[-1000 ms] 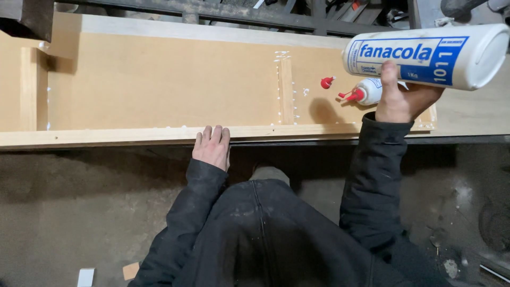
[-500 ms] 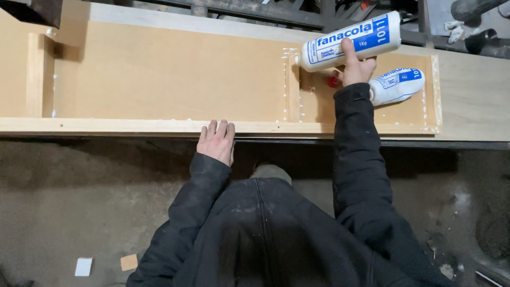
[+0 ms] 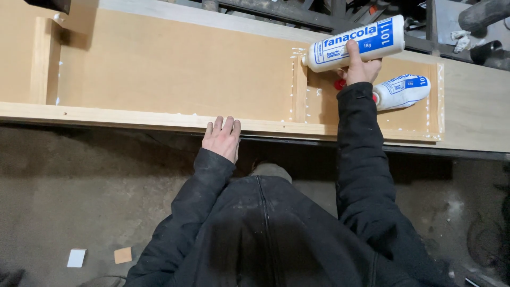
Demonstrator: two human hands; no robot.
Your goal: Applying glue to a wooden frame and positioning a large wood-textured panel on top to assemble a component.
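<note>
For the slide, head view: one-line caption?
Right hand holds a white glue bottle over a wooden frame; left hand rests on its front rail.

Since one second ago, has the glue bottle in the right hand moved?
Yes. The held glue bottle has moved left, from beyond the lying bottle toward the wooden divider strip.

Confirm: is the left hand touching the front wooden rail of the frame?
Touching. The head view shows the left hand lying flat with its fingers on the top of the front wooden rail, no gap visible between them.
</note>
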